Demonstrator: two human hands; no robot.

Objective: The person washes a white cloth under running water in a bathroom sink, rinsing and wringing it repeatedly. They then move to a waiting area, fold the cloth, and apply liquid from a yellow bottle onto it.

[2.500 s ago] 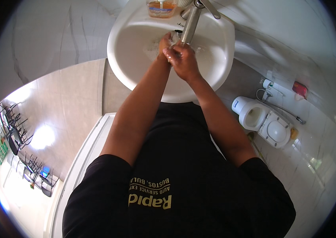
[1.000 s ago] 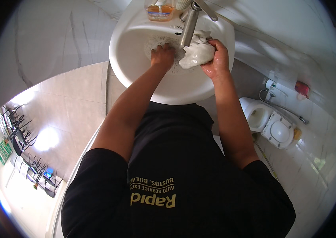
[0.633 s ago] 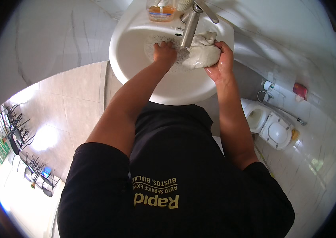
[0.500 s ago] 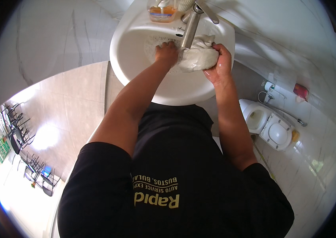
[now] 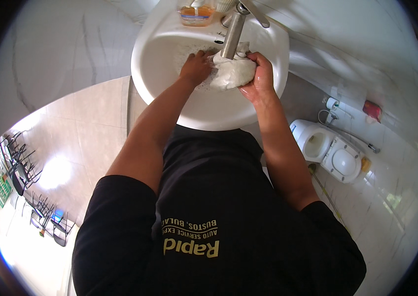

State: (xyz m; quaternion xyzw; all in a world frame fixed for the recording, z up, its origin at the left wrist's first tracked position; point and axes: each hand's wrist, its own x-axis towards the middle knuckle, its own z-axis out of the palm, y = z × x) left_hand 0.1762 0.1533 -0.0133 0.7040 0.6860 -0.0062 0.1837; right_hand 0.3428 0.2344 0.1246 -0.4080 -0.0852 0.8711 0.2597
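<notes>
Right hand point(image 5: 262, 76) grip holding white cloth point(image 5: 234, 74), bulk leftward; left hand point(image 5: 195, 68) grip unclear.

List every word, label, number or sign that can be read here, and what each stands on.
Black shirt: gold lettering, upside down in the picture; partly legible, but I won't copy its wording.
White sink: dark marking beside the faucet, too small to read.
Container of orange liquid: blue-banded label, too small to read.
Green panel: pale markings, too blurred to read.
</notes>
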